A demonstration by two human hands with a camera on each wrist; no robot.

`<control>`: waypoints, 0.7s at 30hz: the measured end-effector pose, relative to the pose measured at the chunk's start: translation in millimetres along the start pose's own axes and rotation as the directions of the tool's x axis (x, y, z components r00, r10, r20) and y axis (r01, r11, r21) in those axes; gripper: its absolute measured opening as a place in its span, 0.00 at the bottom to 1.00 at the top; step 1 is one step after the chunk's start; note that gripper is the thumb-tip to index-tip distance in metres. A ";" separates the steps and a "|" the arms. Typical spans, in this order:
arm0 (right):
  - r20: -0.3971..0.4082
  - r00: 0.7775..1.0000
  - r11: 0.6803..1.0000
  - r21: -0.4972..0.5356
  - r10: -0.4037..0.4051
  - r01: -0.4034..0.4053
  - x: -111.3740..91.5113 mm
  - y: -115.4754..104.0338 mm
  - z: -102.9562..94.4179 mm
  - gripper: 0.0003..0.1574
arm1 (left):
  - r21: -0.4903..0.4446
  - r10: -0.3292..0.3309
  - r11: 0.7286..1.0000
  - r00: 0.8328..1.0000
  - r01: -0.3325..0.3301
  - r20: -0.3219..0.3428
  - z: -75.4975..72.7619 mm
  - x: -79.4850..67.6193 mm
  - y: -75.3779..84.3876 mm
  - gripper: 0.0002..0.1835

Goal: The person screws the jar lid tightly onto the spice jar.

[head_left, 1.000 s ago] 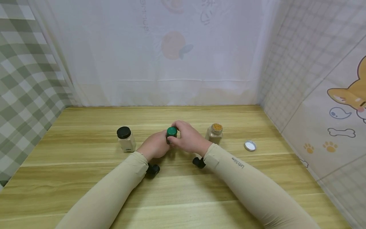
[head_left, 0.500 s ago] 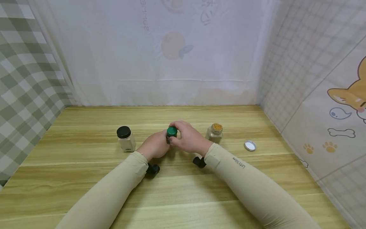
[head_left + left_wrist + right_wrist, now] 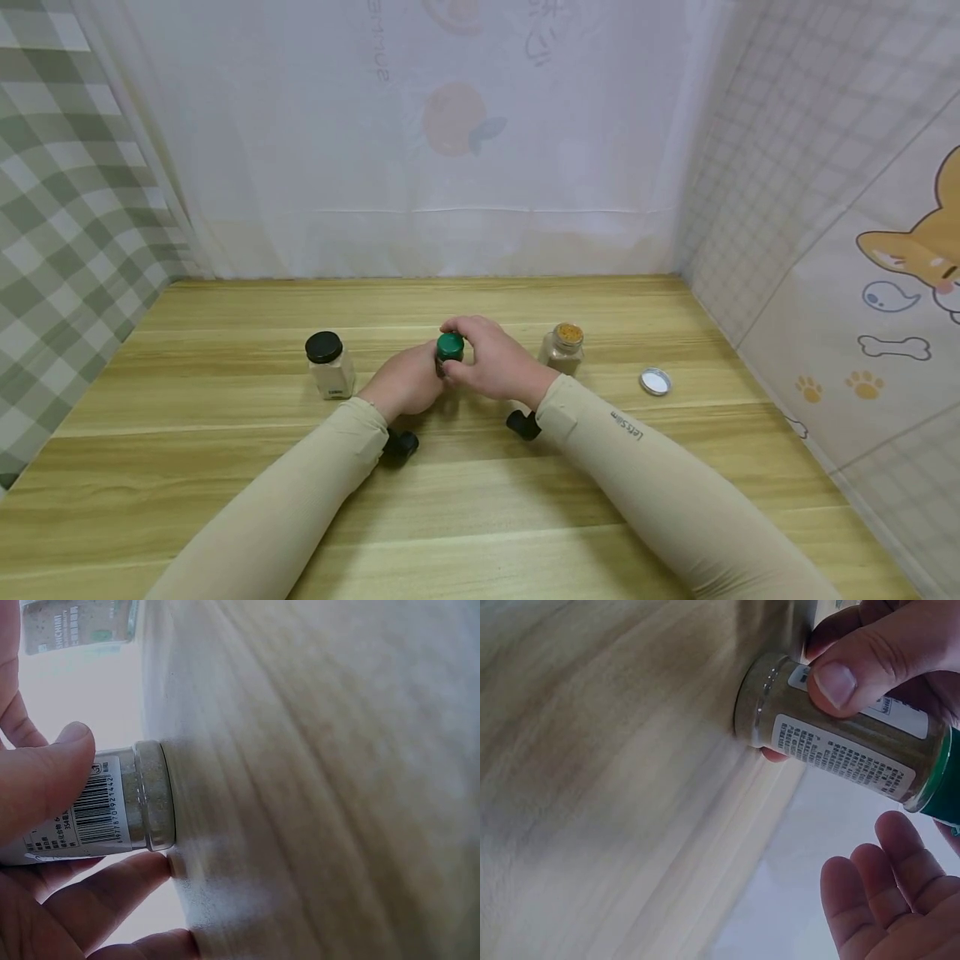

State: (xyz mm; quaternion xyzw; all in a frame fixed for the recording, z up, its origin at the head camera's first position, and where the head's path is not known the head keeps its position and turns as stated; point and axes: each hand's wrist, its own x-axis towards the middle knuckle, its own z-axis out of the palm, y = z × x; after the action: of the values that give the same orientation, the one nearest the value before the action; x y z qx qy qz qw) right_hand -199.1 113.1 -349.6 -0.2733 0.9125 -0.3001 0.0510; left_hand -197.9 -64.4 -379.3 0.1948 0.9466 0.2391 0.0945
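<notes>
Bottle: the small bottle [image 3: 829,720] is standing upright between the two hands, a clear-walled cylinder with a thick, see-through base; that base is meeting the table [image 3: 487,508] or hanging just above it (even leaning in, I cannot tell which).
Filling: a brownish powder is showing through the wall.
Paper: white labels are hugging the curve, crowded with fine dark print, and a striped barcode [image 3: 97,811] is facing the left wrist's camera.
Green cap: the green cap [image 3: 450,344] is sitting on the bottle's top, round, smooth and shiny.
Left hand: the left hand [image 3: 405,381] is grasping the bottle's body, its thumb lying across the printed side and its fingers wrapping behind; the bottle is resting between them, its base end poking out below the thumb.
Right hand: the right hand [image 3: 495,358] is pinching the green cap between thumb and forefinger, while three other fingers are stretching loosely, apart from the bottle's body.
Sleeves: close-fitting beige sleeves [image 3: 292,483] are covering both forearms.
Black-lidded jar: the black-lidded jar [image 3: 333,375] is standing to the left, angular, with pale contents.
Orange-topped jar: the orange-topped jar [image 3: 562,354] is standing beyond the right wrist, its round mouth looking grainy.
Loose lid: the loose lid [image 3: 656,382] is lying farther right, white inside facing up, on streaky yellow wood.
</notes>
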 end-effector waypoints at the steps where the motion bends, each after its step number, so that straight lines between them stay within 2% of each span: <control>1: 0.003 1.000 1.000 -0.001 -0.005 0.005 0.0 0.2 -0.2 0.28 | 0.001 0.003 1.000 1.000 -0.003 0.001 0.0 0.1 -0.1 0.09; 4: -0.001 1.000 1.000 0.000 -0.004 0.004 0.1 0.1 0.0 0.21 | 0.001 0.012 1.000 1.000 -0.012 -0.001 0.0 0.4 -0.3 0.09; 8: -0.020 1.000 1.000 0.008 0.017 -0.017 0.4 -0.8 1.4 0.17 | -0.005 0.013 1.000 1.000 -0.013 0.001 0.3 0.9 -0.5 0.08; 11: -0.030 0.999 1.000 0.014 0.028 -0.028 1.1 -0.9 2.5 0.18 | -0.013 0.011 1.000 1.000 -0.011 0.003 0.0 1.1 -0.3 0.06; 17: -0.017 1.000 1.000 0.007 0.019 -0.019 1.0 0.0 2.1 0.34 | 0.002 0.018 1.000 1.000 -0.018 0.001 -0.5 1.2 -0.9 0.05; 21: -0.004 1.000 1.000 0.000 -0.011 0.011 1.1 1.2 1.6 0.27 | -0.004 0.014 1.000 1.000 -0.014 -0.001 -0.4 1.5 -1.6 0.06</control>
State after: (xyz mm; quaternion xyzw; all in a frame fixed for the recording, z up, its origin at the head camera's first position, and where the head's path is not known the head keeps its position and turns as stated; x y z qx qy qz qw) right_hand -200.2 112.5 -351.5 -0.2780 0.9110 -0.3009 0.0476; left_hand -199.9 -65.2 -379.9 0.2011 0.9447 0.2419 0.0930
